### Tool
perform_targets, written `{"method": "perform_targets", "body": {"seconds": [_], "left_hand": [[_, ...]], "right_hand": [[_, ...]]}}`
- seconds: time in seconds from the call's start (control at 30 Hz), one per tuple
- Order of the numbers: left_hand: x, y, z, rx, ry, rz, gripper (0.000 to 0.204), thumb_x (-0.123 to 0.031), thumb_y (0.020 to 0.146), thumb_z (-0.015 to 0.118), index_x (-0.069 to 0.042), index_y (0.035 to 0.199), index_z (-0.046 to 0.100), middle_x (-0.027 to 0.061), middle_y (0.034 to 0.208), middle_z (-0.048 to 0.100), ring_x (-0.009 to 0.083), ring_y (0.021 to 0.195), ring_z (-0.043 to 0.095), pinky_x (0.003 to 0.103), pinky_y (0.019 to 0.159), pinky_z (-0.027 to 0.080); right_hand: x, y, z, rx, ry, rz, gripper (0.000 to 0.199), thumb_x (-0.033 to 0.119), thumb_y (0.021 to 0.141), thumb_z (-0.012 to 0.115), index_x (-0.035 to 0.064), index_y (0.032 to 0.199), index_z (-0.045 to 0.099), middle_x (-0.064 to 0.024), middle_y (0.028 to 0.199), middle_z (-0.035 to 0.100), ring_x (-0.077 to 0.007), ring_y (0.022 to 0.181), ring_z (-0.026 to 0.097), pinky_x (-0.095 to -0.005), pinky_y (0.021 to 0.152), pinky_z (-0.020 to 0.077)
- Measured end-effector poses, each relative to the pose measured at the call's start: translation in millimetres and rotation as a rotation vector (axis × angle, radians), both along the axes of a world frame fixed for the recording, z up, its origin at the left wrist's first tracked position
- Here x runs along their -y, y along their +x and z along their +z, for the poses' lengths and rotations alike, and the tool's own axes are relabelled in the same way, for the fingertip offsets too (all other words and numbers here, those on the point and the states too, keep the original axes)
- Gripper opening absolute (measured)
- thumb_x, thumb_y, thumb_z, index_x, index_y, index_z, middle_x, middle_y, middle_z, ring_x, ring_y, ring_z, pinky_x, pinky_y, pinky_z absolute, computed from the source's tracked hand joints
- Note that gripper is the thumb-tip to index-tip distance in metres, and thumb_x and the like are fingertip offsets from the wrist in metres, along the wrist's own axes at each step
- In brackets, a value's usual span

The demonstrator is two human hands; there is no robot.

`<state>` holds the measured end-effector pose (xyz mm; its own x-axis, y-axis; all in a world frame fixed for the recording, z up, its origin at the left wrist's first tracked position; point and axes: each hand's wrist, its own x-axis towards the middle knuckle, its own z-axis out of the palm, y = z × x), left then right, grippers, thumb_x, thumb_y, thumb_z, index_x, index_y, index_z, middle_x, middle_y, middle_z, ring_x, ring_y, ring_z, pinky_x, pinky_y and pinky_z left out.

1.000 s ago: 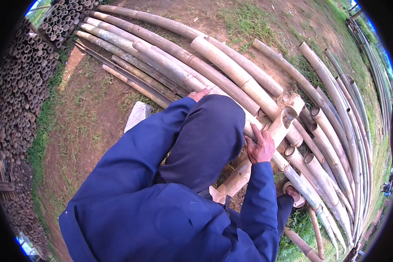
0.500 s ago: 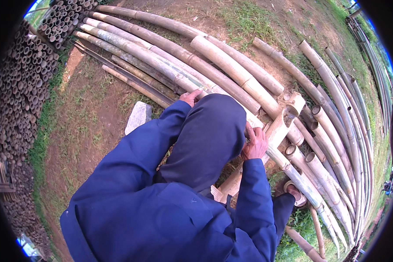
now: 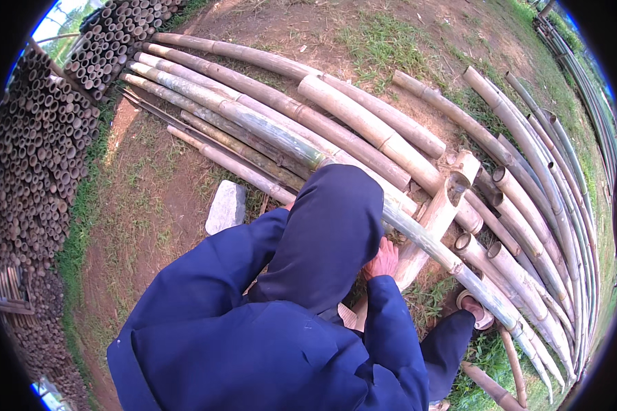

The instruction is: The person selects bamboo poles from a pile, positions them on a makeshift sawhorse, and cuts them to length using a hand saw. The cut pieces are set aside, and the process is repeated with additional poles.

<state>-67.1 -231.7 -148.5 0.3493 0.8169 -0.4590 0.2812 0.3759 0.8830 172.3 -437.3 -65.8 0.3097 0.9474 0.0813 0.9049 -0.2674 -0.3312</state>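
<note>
A long pale-green bamboo pole point(image 3: 425, 240) runs across in front of me, from upper left to lower right, passing behind my raised knee point(image 3: 336, 226) in dark trousers. My right hand point(image 3: 382, 260) is just right of the knee, on the near side of this pole. Its fingers are partly hidden, and I cannot make out what they touch. Of my left hand point(image 3: 290, 205) only a sliver shows left of the knee, beside the end of a thinner bamboo pole point(image 3: 240, 171). A notched bamboo block point(image 3: 432, 219) lies crosswise under the long pole.
Several more bamboo poles point(image 3: 377, 137) lie side by side beyond, with others fanned out on the right point(image 3: 528, 185). A pale stone block point(image 3: 226, 207) sits on the ground at my left. Stacked bamboo point(image 3: 41, 137) stands at far left. My sandalled foot point(image 3: 474, 308) is at lower right.
Both hands have dropped from the long pole toward me, the left one now mostly hidden behind the knee. The long pole shows a greener side near the knee. The view has shifted slightly.
</note>
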Motion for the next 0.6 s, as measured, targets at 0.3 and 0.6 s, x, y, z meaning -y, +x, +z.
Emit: {"method": "perform_targets", "body": {"seconds": [0.3, 0.6], "left_hand": [[-17.7, 11.4, 90.2, 0.271, -0.226, -0.119, 0.046, -0.03, 0.099, 0.069, 0.001, 0.132, 0.063, 0.014, 0.121, 0.071, 0.0196, 0.112, 0.065, 0.033, 0.098, 0.05], [-53.7, 97.1, 249.4, 0.245, 0.162, -0.598, 0.049, -0.034, 0.101, 0.067, 0.001, 0.135, 0.064, 0.0149, 0.125, 0.071, 0.0195, 0.119, 0.064, 0.032, 0.105, 0.047]], "right_hand": [[25.7, -15.6, -50.8, -0.105, -0.066, 0.0, 0.049, 0.024, 0.076, 0.075, 0.0159, 0.124, 0.069, -0.0111, 0.101, 0.062, -0.0325, 0.105, 0.06, -0.0489, 0.094, 0.0429], [50.8, -17.8, -19.7, -0.289, 0.083, -0.131, 0.06, 0.016, 0.077, 0.082, 0.0178, 0.135, 0.065, -0.0128, 0.12, 0.063, -0.0338, 0.112, 0.06, -0.0503, 0.103, 0.0425]]}}
